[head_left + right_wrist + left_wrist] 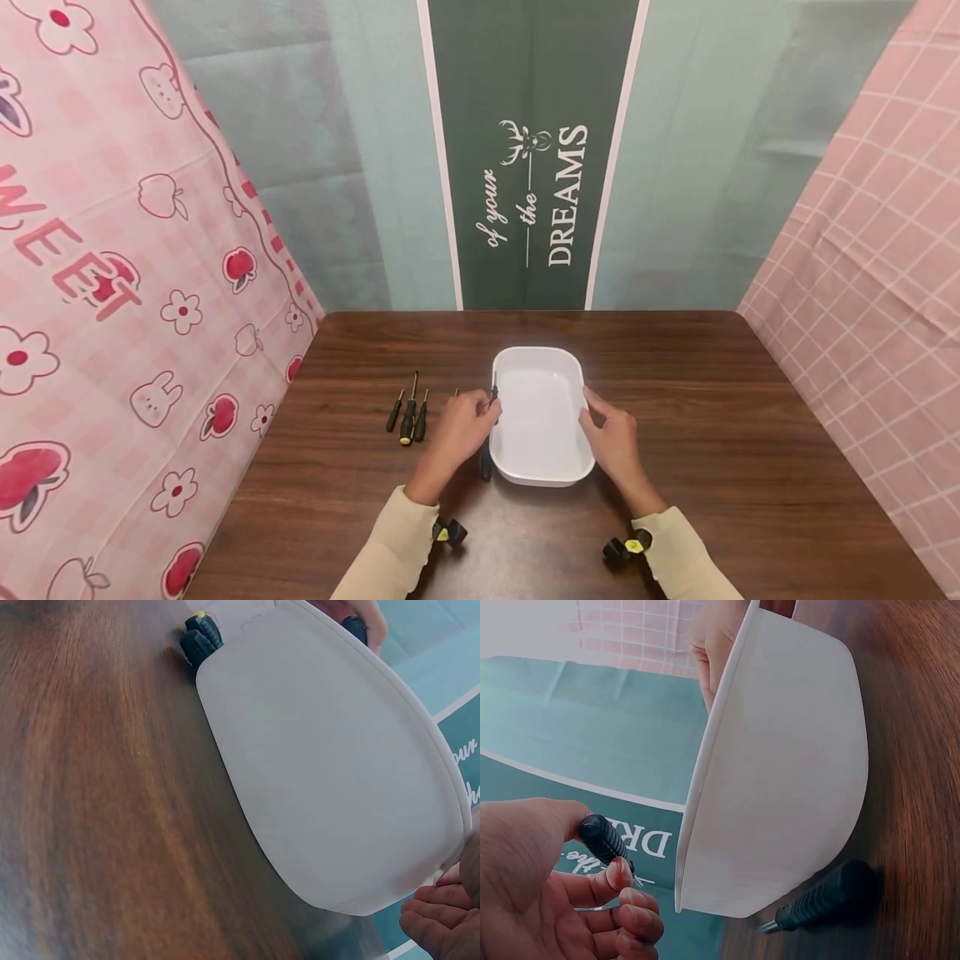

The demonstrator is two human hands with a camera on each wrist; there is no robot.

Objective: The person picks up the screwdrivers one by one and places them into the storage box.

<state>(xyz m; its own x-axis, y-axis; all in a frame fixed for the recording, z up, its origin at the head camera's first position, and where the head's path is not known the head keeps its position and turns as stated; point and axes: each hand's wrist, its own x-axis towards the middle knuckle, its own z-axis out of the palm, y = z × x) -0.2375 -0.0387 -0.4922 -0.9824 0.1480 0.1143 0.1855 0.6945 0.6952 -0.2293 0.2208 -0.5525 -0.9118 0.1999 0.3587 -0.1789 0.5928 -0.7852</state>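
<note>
A white rectangular tray (542, 479) stands on the wooden table. My left hand (467, 423) is at its left rim and pinches a small screwdriver (604, 838) by its black handle, the thin shaft pointing away over the rim. Another black-handled screwdriver (832, 896) lies on the table beside the tray's left wall, partly below my left hand. At the right rim, my right hand (615, 429) grips the tray between thumb and fingers; in the right wrist view its fingers (435, 919) curl under the rim, with the thumb hidden.
Three more screwdrivers (407, 421) lie side by side on the table to the left, tips toward the back. Another shaft tip (457, 392) shows just behind my left hand. Printed cloths hang along the table's back (525, 283) and both sides.
</note>
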